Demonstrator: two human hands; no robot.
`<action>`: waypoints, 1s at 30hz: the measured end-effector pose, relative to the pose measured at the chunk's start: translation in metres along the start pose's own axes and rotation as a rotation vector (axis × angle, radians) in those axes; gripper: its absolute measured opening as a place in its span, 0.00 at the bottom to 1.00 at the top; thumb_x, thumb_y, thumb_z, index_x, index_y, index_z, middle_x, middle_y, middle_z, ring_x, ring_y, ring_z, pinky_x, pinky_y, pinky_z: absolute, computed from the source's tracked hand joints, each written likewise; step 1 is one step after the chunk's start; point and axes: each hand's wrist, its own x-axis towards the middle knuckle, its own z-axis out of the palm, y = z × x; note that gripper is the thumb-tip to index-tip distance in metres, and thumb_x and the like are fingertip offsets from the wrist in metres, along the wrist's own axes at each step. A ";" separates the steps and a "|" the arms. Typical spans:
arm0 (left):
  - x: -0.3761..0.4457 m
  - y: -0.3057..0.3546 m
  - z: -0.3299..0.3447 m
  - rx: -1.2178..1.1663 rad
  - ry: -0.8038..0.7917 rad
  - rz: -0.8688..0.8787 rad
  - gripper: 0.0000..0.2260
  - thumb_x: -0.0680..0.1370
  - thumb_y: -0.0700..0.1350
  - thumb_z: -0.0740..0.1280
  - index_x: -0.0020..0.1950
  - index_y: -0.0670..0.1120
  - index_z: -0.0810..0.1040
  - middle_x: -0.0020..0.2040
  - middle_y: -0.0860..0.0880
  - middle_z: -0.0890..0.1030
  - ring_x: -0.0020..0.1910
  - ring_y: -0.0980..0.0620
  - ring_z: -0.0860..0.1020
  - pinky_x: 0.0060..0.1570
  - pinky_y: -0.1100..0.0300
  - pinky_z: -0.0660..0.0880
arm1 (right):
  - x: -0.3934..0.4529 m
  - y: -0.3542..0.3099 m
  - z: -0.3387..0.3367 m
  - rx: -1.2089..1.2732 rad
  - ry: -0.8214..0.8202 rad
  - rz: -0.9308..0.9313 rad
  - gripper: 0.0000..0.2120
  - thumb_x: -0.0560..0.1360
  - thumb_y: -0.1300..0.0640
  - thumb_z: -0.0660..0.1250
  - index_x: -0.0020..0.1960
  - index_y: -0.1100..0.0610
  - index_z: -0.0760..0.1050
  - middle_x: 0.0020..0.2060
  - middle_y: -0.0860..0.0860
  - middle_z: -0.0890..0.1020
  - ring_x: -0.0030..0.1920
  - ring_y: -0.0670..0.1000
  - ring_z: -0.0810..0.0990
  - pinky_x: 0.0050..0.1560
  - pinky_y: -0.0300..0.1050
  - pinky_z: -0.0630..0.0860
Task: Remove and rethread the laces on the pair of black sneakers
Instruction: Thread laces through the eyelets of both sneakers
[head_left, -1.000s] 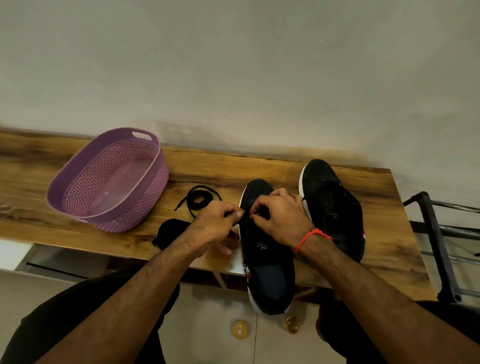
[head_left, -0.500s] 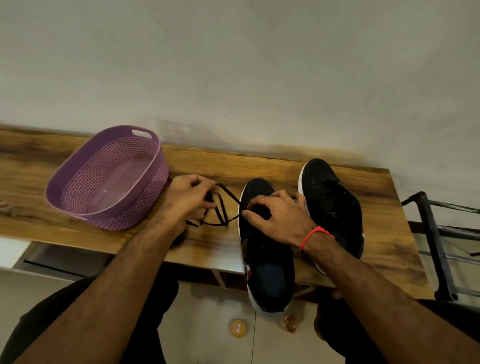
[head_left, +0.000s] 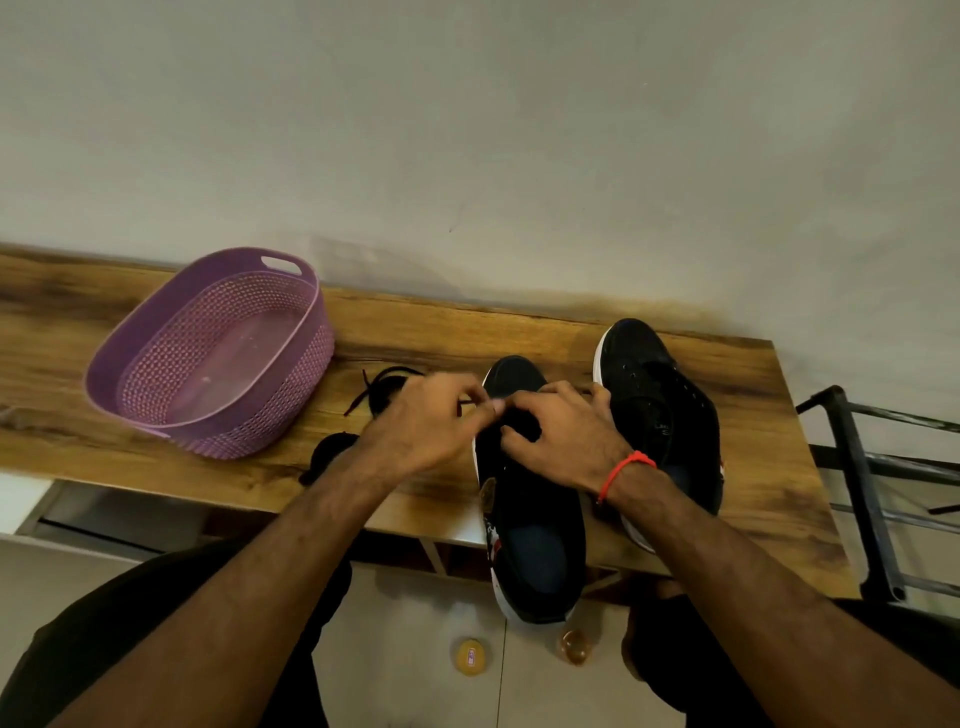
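Both hands meet over the near sneaker (head_left: 530, 519) on the tabletop (head_left: 753, 447). The left hand (head_left: 431, 421) pinches a black lace (head_left: 382, 389), blurred; the right hand (head_left: 563, 431) curls on the sneaker's eyelet area. The second sneaker (head_left: 660, 410) lies just beyond the right hand; a purple basket (head_left: 208, 348) sits beyond the left.
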 end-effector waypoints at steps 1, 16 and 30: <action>-0.001 -0.001 0.005 0.085 -0.087 -0.007 0.09 0.82 0.57 0.65 0.49 0.54 0.80 0.42 0.53 0.80 0.39 0.59 0.76 0.34 0.64 0.68 | 0.000 0.000 0.000 -0.011 0.000 -0.003 0.16 0.78 0.41 0.59 0.64 0.41 0.73 0.60 0.45 0.78 0.70 0.50 0.67 0.70 0.63 0.50; -0.005 -0.006 -0.025 -0.351 0.201 -0.250 0.14 0.81 0.61 0.63 0.51 0.50 0.74 0.39 0.53 0.78 0.35 0.55 0.76 0.31 0.59 0.72 | 0.000 0.001 -0.003 -0.042 -0.010 -0.003 0.15 0.78 0.42 0.60 0.64 0.40 0.74 0.62 0.44 0.78 0.70 0.50 0.66 0.70 0.64 0.49; -0.001 -0.010 0.013 0.168 0.078 -0.040 0.11 0.77 0.59 0.70 0.49 0.59 0.69 0.48 0.57 0.77 0.47 0.54 0.76 0.44 0.49 0.78 | -0.001 0.003 -0.002 -0.026 -0.003 -0.009 0.16 0.78 0.43 0.61 0.64 0.40 0.74 0.61 0.43 0.78 0.69 0.50 0.67 0.70 0.64 0.53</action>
